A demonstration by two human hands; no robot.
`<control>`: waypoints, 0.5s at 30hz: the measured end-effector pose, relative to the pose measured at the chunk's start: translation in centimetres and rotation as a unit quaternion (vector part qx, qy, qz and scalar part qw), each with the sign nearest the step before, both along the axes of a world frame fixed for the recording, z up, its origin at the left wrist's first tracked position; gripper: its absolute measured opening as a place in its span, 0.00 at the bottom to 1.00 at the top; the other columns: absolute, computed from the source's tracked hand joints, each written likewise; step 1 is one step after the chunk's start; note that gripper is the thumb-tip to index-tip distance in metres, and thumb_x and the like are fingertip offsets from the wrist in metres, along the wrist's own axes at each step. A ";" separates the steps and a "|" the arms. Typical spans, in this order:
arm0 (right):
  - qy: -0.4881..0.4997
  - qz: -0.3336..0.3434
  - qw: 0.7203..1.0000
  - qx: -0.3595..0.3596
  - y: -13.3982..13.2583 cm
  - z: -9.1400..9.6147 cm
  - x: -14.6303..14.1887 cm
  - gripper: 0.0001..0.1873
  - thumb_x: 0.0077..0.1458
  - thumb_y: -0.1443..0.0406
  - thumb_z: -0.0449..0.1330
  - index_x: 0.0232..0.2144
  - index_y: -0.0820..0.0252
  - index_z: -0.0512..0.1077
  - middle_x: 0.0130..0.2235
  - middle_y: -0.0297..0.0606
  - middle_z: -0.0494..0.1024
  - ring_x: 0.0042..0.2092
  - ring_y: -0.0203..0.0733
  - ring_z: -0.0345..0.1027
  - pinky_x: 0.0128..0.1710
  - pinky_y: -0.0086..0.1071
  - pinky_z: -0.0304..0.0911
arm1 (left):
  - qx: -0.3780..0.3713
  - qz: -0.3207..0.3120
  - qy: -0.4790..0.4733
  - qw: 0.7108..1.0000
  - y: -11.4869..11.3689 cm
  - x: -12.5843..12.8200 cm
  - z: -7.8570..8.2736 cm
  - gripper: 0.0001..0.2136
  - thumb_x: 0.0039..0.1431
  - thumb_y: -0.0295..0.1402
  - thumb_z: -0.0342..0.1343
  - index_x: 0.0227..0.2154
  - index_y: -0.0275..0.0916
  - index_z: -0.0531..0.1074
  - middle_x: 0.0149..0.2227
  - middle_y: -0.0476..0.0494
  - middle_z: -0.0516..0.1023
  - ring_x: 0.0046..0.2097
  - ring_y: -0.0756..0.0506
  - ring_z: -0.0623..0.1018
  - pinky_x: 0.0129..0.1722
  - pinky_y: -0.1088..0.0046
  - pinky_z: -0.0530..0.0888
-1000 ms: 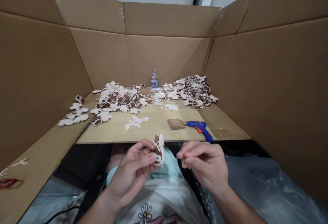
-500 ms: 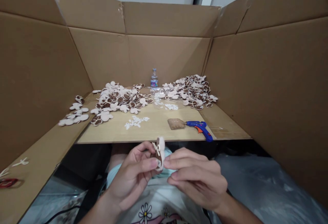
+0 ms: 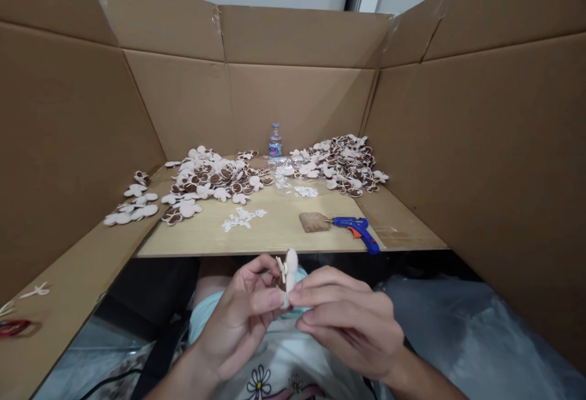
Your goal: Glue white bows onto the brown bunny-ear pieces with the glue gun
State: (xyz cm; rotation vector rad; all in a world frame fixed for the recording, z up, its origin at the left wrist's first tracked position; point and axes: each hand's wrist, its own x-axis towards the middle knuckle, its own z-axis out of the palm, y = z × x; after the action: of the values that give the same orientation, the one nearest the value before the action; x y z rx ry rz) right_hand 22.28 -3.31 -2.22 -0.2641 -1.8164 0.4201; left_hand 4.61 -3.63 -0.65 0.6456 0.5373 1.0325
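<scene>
Between my hands, just past the table's front edge, a small white-and-brown felt piece with a cream bow (image 3: 290,269) is held on edge. My left hand (image 3: 249,302) grips it from the brown, bow side, thumb pressed near its lower end. From the other side my right hand (image 3: 348,311) pinches that lower end between thumb and fingertips. Its lower end is partly hidden by the fingers. On the table beyond lie a blue glue gun (image 3: 354,226), its nozzle over a brown pad (image 3: 314,221), and a scatter of small white pieces (image 3: 242,219).
Heaps of similar felt pieces lie at the left (image 3: 210,177) and right (image 3: 341,162) of the table. A water bottle (image 3: 275,140) stands at the back. Cardboard walls (image 3: 302,101) enclose the table. On the left ledge are loose cord bows (image 3: 36,290) and red-handled scissors (image 3: 13,327).
The felt piece has turned slightly more edge-on, showing less of its brown side, and sits slightly lower. My right fingertips have moved a little left along its lower end.
</scene>
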 end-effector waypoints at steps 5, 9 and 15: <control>-0.010 0.004 1.000 -0.014 -0.1 0.2 0.1 0.27 0.50 0.76 0.64 0.52 0.52 0.72 0.44 0.43 0.81 0.43 0.46 0.76 0.40 0.41 0.73 | 0.010 0.010 0.017 1.000 0.0 0.1 -0.1 0.11 0.43 0.26 0.68 0.31 0.38 0.73 0.29 0.50 0.73 0.30 0.53 0.73 0.31 0.80 0.72; 0.035 0.054 0.997 -0.051 -0.5 0.3 -0.1 0.21 0.53 0.71 0.64 0.49 0.49 0.73 0.45 0.42 0.81 0.41 0.48 0.77 0.40 0.44 0.73 | 0.012 0.033 0.031 0.999 0.6 0.0 -0.5 0.12 0.40 0.27 0.68 0.29 0.38 0.73 0.27 0.51 0.72 0.28 0.54 0.72 0.29 0.81 0.71; 0.131 0.113 0.960 -0.222 -4.2 -0.3 3.4 0.12 0.51 0.52 0.64 0.40 0.33 0.75 0.26 0.31 0.82 0.27 0.45 0.75 0.22 0.33 0.69 | -0.005 0.067 0.041 0.997 1.8 -0.2 -0.9 0.12 0.40 0.27 0.69 0.28 0.37 0.73 0.28 0.50 0.74 0.29 0.53 0.73 0.32 0.80 0.73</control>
State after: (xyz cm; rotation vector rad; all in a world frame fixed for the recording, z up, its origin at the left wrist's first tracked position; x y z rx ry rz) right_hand 25.67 -7.46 -2.52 -0.2947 -1.4803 0.9830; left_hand 4.39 -1.88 -1.53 0.6513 0.6643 1.1329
